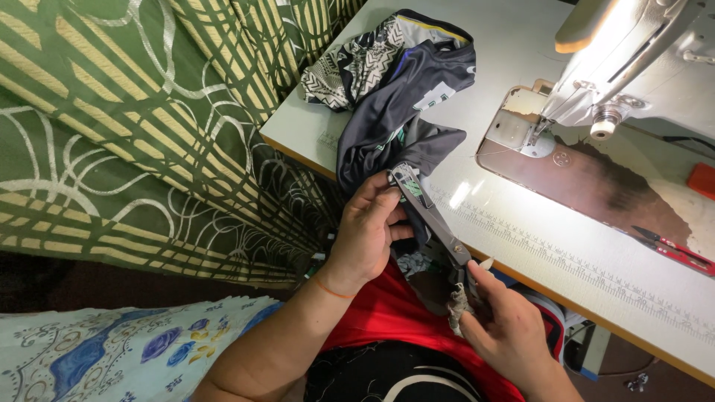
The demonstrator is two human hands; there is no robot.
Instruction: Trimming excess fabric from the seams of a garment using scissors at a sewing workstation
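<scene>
Nearest to me is the right hand [500,321], low in the view, closed around the cloth-wrapped handles of a pair of scissors [436,223]. From there I see the long blades run up and to the left — their tips meet the edge of a dark grey garment [402,112]. I have the left hand [369,231] curled shut on that same edge, thumb and fingers pinching the fabric right beside the blade tips. Most of the garment lies bunched on the white counter [521,216], its patterned black-and-white part folded at the far end, while the near end hangs off the counter's front edge over my lap. A printed ruler strip [581,264] runs along the counter's near side. To the right stands a sewing machine [640,59] with its lamp on, the needle above a metal plate [514,130]. Small red-handled snips [674,249] lie on the counter near the right edge — well apart from both hands. On the left hangs a green curtain [134,126] with pale stripes and loops.
</scene>
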